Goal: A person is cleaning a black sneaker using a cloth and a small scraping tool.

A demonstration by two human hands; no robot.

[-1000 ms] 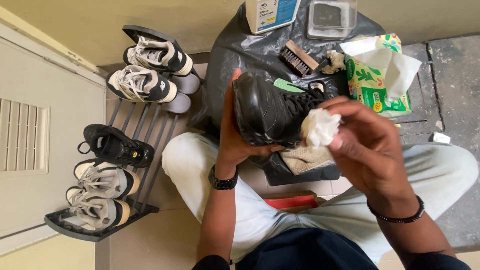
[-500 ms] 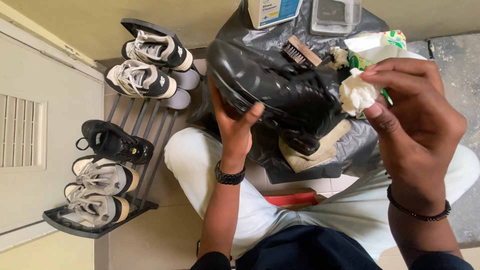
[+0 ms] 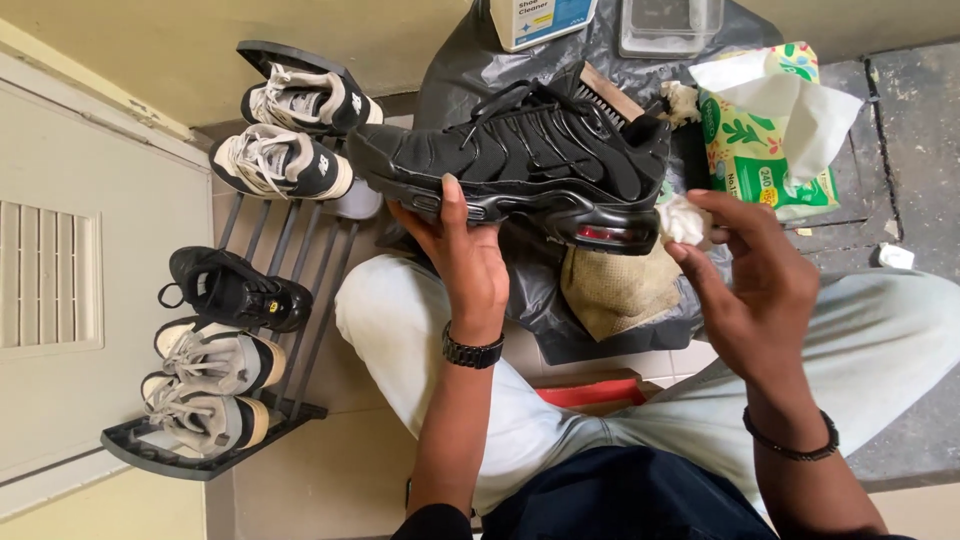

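Note:
My left hand (image 3: 462, 250) holds a black sneaker (image 3: 520, 160) from underneath, gripping the sole near its middle; the shoe lies on its side with the toe pointing left. My right hand (image 3: 745, 270) pinches a crumpled white tissue (image 3: 683, 220) against the heel end of the sneaker. I sit cross-legged in pale trousers, both hands raised over my lap.
A dark shoe rack (image 3: 290, 330) on the left carries several sneakers. A black plastic sheet (image 3: 540, 300) holds a brush (image 3: 610, 95), a tan cloth (image 3: 615, 290), a tissue pack (image 3: 765, 140), a white cleaner bottle (image 3: 540, 20) and a clear container (image 3: 670, 25).
The sneaker has been turned from toe-toward-me to sideways with its side showing. My right hand came down from the upper right and brought the tissue to the heel.

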